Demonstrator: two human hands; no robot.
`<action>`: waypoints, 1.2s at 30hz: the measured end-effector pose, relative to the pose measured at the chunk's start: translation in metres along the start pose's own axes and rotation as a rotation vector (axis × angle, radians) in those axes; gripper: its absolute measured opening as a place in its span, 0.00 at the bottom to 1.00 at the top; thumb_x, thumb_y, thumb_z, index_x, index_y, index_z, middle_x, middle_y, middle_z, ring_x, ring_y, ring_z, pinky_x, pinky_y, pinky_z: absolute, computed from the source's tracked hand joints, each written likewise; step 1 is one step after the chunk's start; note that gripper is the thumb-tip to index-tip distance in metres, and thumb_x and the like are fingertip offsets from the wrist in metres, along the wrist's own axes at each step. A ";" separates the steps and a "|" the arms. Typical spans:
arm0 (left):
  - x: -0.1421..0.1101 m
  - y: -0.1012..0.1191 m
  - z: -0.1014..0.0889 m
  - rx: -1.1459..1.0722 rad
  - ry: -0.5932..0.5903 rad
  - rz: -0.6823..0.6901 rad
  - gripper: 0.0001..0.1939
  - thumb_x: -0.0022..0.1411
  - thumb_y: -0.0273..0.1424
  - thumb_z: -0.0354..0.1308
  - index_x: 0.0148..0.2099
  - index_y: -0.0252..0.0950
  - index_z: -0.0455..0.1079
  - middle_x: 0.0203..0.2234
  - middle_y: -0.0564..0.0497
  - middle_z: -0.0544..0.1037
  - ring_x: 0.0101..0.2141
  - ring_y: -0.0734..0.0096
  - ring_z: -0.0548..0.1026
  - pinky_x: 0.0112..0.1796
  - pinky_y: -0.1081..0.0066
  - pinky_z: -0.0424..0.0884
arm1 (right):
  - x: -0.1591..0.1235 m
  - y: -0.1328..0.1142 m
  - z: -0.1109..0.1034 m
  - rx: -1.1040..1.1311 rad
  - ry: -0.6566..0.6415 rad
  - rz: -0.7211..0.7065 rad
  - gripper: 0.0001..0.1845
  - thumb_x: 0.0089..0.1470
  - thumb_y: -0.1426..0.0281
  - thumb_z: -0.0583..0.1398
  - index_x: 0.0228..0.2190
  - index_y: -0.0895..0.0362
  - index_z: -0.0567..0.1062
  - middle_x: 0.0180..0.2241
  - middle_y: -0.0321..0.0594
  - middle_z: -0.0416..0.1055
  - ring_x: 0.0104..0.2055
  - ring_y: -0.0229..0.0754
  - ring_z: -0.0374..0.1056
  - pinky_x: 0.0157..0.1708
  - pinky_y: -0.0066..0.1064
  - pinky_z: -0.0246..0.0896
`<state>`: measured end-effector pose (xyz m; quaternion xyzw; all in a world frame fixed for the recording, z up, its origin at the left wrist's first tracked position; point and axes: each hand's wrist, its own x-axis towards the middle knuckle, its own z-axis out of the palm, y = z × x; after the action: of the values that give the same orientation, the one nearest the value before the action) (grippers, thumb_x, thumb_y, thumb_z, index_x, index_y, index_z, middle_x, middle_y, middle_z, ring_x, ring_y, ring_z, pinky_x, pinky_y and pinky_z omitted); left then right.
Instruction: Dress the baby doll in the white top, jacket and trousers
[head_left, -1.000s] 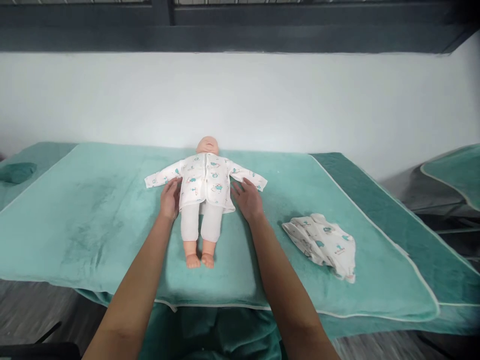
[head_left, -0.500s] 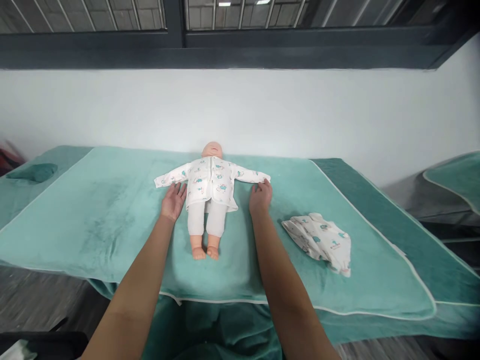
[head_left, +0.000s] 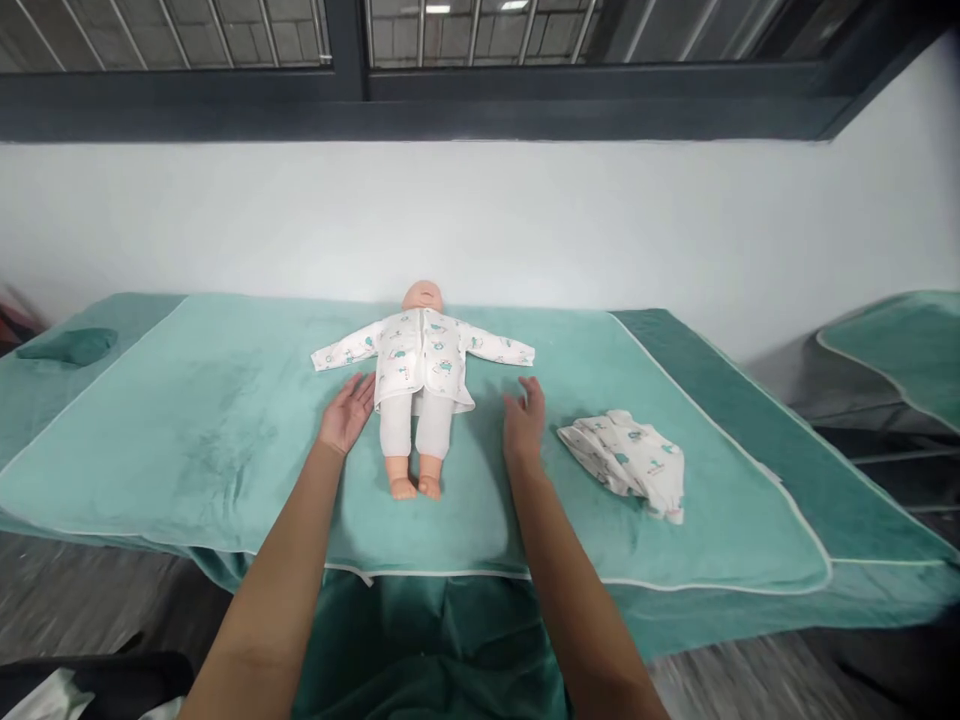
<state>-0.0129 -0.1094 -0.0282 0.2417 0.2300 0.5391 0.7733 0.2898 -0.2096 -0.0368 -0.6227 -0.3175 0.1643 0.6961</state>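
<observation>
A baby doll [head_left: 422, 296] lies on its back, head toward the wall, on a green padded sheet [head_left: 225, 430]. It wears a white printed jacket [head_left: 403, 350], closed down the front with sleeves spread wide, and white trousers [head_left: 396, 428]; its feet are bare. My left hand [head_left: 347, 412] is palm up with fingers stretched, beside the jacket's left edge and below that sleeve. My right hand [head_left: 523, 425] is held apart from the doll, below the other sleeve's cuff, its fingers loosely curled and parted. Neither hand holds anything.
A crumpled printed baby garment [head_left: 630, 462] lies to the right of my right hand. A small dark green cushion [head_left: 69, 346] is at the far left. Behind the bed runs a white wall [head_left: 480, 220] under a barred window. Another green-covered surface [head_left: 900, 345] stands at the right.
My right hand has let go of the sleeve cuff and drawn back toward me. My left hand stays near the jacket. The view has shifted slightly.
</observation>
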 end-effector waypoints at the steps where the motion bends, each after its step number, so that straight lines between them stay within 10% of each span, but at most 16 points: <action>1: 0.001 0.000 0.000 0.000 -0.004 0.002 0.10 0.68 0.28 0.54 0.50 0.33 0.73 0.57 0.36 0.76 0.61 0.61 0.73 0.63 0.63 0.66 | -0.024 -0.004 -0.014 -0.042 -0.004 -0.029 0.24 0.51 0.65 0.60 0.50 0.54 0.72 0.67 0.46 0.58 0.70 0.48 0.52 0.69 0.48 0.46; 8: 0.003 -0.001 -0.001 -0.001 -0.003 0.019 0.10 0.68 0.28 0.54 0.50 0.33 0.72 0.55 0.36 0.78 0.58 0.61 0.75 0.62 0.62 0.67 | -0.143 -0.015 -0.117 -0.407 0.028 -0.219 0.18 0.57 0.66 0.58 0.50 0.54 0.73 0.61 0.50 0.66 0.63 0.52 0.63 0.62 0.53 0.57; 16: -0.003 -0.001 0.002 -0.008 0.032 0.046 0.09 0.68 0.27 0.54 0.48 0.33 0.71 0.54 0.34 0.78 0.57 0.60 0.76 0.60 0.61 0.69 | -0.087 -0.004 -0.184 -0.954 0.120 -0.381 0.23 0.55 0.61 0.57 0.50 0.57 0.73 0.54 0.58 0.70 0.58 0.61 0.65 0.57 0.56 0.60; 22: -0.011 -0.001 -0.003 -0.015 0.039 0.039 0.09 0.66 0.28 0.57 0.49 0.34 0.71 0.55 0.34 0.77 0.59 0.60 0.75 0.61 0.59 0.67 | -0.020 -0.009 -0.173 -1.232 0.113 -0.357 0.24 0.57 0.61 0.57 0.52 0.60 0.72 0.50 0.59 0.69 0.48 0.58 0.67 0.43 0.47 0.63; 27: -0.020 -0.002 -0.006 -0.017 0.036 0.052 0.09 0.66 0.27 0.57 0.49 0.33 0.71 0.53 0.33 0.78 0.58 0.59 0.76 0.62 0.58 0.66 | 0.023 -0.029 -0.147 -1.303 0.022 -0.476 0.13 0.58 0.71 0.56 0.43 0.60 0.75 0.53 0.59 0.68 0.54 0.58 0.59 0.49 0.49 0.54; 36: -0.021 -0.002 -0.005 -0.010 0.048 0.035 0.09 0.66 0.26 0.56 0.48 0.34 0.71 0.51 0.35 0.79 0.57 0.60 0.76 0.62 0.57 0.66 | 0.037 -0.092 -0.082 -0.881 -0.185 -0.357 0.12 0.60 0.59 0.59 0.36 0.55 0.73 0.31 0.40 0.71 0.34 0.45 0.63 0.39 0.37 0.55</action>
<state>-0.0212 -0.1296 -0.0310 0.2288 0.2418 0.5592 0.7593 0.3545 -0.2648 0.0594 -0.7768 -0.5192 -0.0533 0.3524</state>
